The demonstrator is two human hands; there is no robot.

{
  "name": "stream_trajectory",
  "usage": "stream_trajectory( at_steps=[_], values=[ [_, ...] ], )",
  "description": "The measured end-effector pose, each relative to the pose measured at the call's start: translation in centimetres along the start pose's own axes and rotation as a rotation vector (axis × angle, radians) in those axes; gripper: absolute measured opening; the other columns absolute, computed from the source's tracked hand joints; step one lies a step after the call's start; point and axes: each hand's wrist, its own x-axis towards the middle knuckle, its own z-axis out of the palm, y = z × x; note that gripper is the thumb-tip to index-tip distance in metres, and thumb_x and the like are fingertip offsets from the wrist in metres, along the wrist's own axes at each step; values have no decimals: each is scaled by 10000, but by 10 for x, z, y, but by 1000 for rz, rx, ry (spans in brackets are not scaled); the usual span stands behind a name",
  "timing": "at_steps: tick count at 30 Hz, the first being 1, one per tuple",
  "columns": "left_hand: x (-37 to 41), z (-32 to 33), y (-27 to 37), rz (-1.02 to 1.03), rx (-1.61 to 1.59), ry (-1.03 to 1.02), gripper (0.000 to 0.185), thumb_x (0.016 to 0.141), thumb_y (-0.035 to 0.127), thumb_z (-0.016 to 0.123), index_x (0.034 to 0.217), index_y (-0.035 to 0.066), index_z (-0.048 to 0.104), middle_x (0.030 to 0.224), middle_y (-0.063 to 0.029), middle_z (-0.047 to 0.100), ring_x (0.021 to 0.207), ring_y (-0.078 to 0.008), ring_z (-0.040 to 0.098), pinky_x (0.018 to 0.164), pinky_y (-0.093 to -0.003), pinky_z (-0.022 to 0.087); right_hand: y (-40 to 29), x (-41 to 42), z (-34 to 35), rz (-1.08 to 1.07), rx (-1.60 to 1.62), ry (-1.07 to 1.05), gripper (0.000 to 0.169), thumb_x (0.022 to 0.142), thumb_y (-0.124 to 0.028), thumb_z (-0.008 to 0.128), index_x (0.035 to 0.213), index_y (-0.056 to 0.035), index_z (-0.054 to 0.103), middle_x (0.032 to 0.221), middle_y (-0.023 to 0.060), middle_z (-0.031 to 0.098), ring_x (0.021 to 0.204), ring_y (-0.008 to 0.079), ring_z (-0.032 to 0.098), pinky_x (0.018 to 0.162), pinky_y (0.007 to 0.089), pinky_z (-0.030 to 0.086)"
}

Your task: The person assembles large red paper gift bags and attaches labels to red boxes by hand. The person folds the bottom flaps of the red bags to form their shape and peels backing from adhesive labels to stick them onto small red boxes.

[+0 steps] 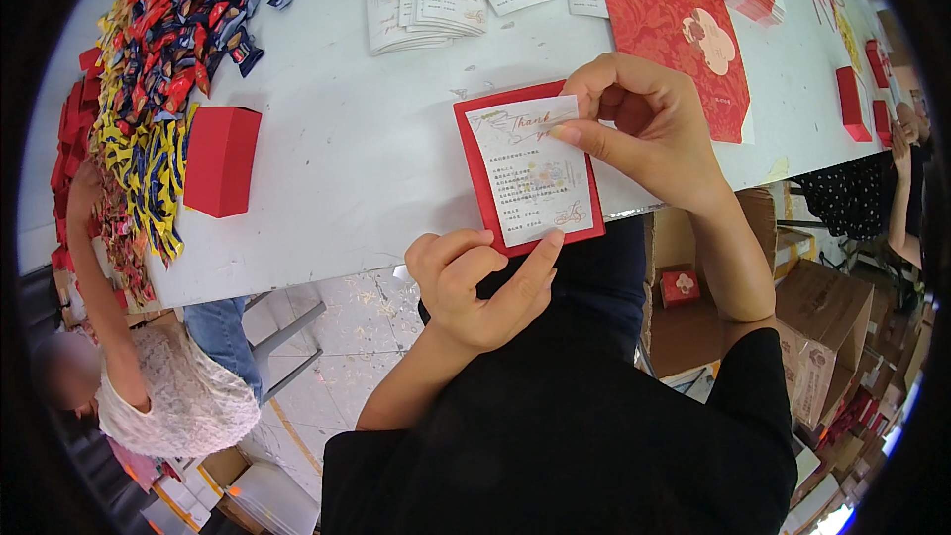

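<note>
A white printed thank-you card (520, 178) lies over a square red box (475, 156) at the table's near edge. My right hand (643, 126) pinches the card's upper right corner between thumb and fingers. At the box's lower edge, my left hand (475, 290) holds the box, with one fingertip against the card's bottom edge. The card covers most of the box's face, leaving a red border in sight. Beyond my right hand lies a red patterned paper bag or sleeve (654, 30) with a pale flower-shaped label.
Stacked white cards (438, 7) lie at the back. Wrapped sweets (186, 37) heap on the left, beside a red carton (223, 160). Another person (171, 394) reaches in there. Cardboard boxes (817, 334) stand at lower right; a person's hand (900, 148) is at far right.
</note>
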Motion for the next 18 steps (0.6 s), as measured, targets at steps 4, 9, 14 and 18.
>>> stream_trajectory(
  at_steps=[4,9,14,18],
  values=[
    [-1,1,0,4,6,7,307,631,189,685,935,163,720,852,-28,356,858,-221,417,734,-319,344,-1,0,0,-1,5,2,143,769,20,672,876,-6,580,762,-5,529,707,46,509,664,204,464],
    [1,0,1,-5,6,-14,307,631,181,678,935,168,719,863,-34,356,853,-226,402,741,-323,341,0,0,0,5,0,0,139,770,21,669,875,-7,582,754,-5,531,706,48,507,672,208,465],
    [-1,4,2,-19,33,13,325,619,160,662,938,181,718,875,-38,350,857,-234,379,755,-329,336,0,0,0,45,-65,23,107,792,2,652,877,0,587,796,13,576,740,60,534,685,215,465],
    [-5,5,0,-28,17,13,336,614,139,640,937,187,718,885,-42,342,873,-238,364,761,-332,337,1,0,0,75,-110,39,84,807,-22,645,869,7,596,833,36,610,763,69,553,689,217,462]
  ],
)
